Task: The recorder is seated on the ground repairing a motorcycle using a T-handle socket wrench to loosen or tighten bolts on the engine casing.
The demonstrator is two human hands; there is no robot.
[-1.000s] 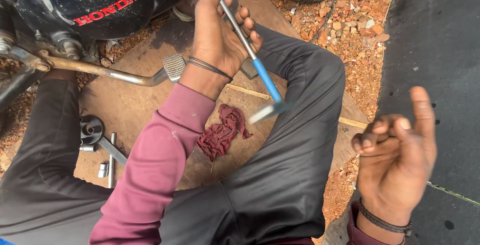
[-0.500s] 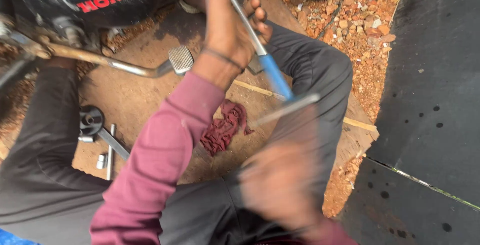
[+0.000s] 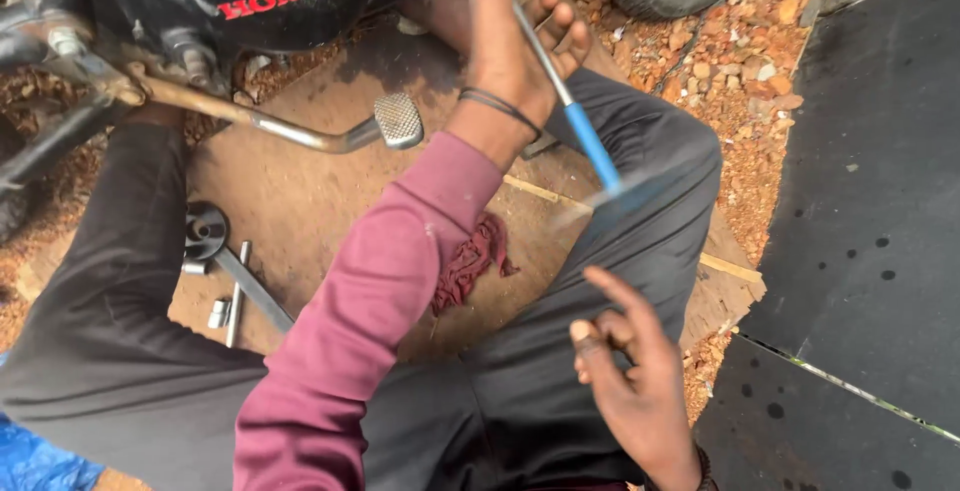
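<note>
Glossy metal tool shaft [image 3: 540, 51] with blue plastic grip, knurled metal pedal [image 3: 398, 119], crumpled maroon cloth [image 3: 470, 261].

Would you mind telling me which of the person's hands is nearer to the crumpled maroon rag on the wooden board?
Judging by the picture, the right hand looks slightly nearer, low beside the crumpled maroon rag. The left hand is raised above it, gripping a blue-handled metal tool.

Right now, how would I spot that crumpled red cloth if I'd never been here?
Start at the black motorbike engine at the top, then follow its metal foot pedal down to the flat brown board on the ground. The red rag lies there between the seated person's knees, beside the maroon sleeve. Unlike the hard, shiny metal tools to its left, it is soft, wrinkled and dark red.
</note>
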